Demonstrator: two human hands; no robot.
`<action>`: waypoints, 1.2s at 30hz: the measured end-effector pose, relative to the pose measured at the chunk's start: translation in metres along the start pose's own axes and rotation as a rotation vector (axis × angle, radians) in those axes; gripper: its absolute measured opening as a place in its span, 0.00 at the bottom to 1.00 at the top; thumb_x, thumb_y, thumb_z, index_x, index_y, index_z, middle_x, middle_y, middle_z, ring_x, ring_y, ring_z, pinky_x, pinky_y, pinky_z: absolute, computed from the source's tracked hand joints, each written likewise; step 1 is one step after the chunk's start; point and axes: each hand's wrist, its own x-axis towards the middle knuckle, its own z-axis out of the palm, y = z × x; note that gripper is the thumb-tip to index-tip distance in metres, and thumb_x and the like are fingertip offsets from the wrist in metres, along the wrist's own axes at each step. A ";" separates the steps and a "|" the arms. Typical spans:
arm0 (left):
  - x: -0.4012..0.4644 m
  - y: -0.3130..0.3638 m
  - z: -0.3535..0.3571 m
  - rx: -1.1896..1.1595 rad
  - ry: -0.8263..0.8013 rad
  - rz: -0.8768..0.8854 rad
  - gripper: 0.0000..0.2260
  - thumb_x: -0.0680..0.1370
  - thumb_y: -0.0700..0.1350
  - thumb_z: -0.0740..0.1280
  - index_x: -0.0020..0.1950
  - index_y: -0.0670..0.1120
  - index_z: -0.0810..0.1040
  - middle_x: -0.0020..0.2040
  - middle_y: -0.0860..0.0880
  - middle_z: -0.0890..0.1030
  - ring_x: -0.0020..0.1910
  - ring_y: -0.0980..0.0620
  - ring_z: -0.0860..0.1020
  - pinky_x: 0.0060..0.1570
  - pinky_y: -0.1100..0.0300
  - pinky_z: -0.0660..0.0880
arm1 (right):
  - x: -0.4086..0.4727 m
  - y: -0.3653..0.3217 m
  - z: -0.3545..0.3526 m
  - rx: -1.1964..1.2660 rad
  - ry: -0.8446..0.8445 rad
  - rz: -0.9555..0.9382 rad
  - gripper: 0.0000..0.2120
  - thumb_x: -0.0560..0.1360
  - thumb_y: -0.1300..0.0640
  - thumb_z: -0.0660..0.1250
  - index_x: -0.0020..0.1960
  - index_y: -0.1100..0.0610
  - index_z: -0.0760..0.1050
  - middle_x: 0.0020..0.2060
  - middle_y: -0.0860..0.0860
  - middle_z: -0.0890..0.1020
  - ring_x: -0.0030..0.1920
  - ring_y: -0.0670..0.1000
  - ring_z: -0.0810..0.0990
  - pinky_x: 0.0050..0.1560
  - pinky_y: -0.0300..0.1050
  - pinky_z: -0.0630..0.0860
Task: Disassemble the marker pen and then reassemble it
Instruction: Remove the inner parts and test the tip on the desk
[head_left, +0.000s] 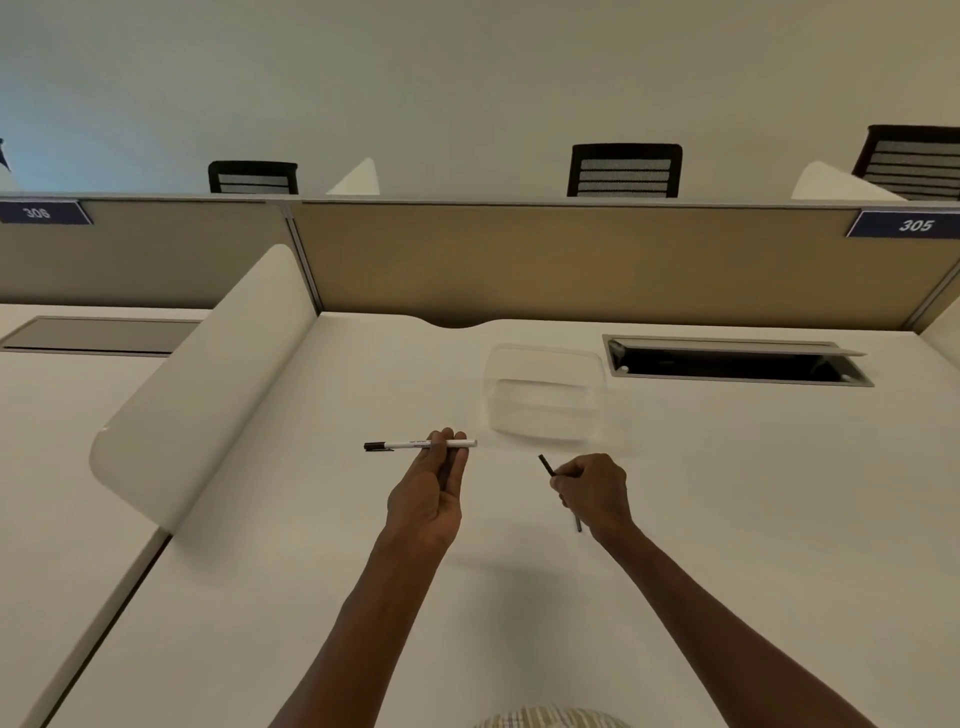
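Observation:
My left hand (434, 486) holds the white marker barrel (410, 445) level above the desk, pinched at its right half. A black cap with a clip sits on the barrel's left end. The barrel's right end points toward my right hand (592, 491). That hand is closed around a thin dark ink rod (546, 464), which sticks out up-left past the fingers and down below the palm. The two parts are apart, with a gap between them.
A clear plastic tray (545, 395) lies on the white desk (311, 571) just beyond my hands. An open cable hatch (737, 361) is at the back right. A white curved divider (208, 384) stands on the left and a tan partition (519, 260) runs behind.

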 end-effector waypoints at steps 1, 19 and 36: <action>0.001 -0.001 -0.001 0.000 0.002 -0.007 0.06 0.77 0.36 0.68 0.51 0.35 0.79 0.52 0.42 0.83 0.55 0.46 0.82 0.56 0.55 0.79 | 0.002 0.005 0.005 -0.023 -0.001 0.018 0.05 0.65 0.63 0.71 0.32 0.56 0.80 0.31 0.51 0.84 0.36 0.55 0.83 0.42 0.52 0.82; 0.017 -0.003 -0.009 0.030 0.024 -0.054 0.10 0.76 0.36 0.69 0.55 0.34 0.79 0.47 0.42 0.84 0.46 0.48 0.85 0.47 0.56 0.82 | 0.012 0.040 0.058 -0.310 0.001 -0.029 0.07 0.70 0.62 0.67 0.43 0.66 0.79 0.39 0.60 0.83 0.44 0.60 0.81 0.42 0.46 0.75; 0.014 -0.003 -0.009 0.040 0.004 -0.076 0.08 0.75 0.37 0.70 0.52 0.34 0.80 0.46 0.42 0.85 0.44 0.49 0.85 0.44 0.58 0.82 | 0.014 0.032 0.053 -0.386 -0.040 -0.001 0.10 0.70 0.57 0.69 0.43 0.65 0.76 0.40 0.59 0.82 0.46 0.60 0.80 0.39 0.44 0.71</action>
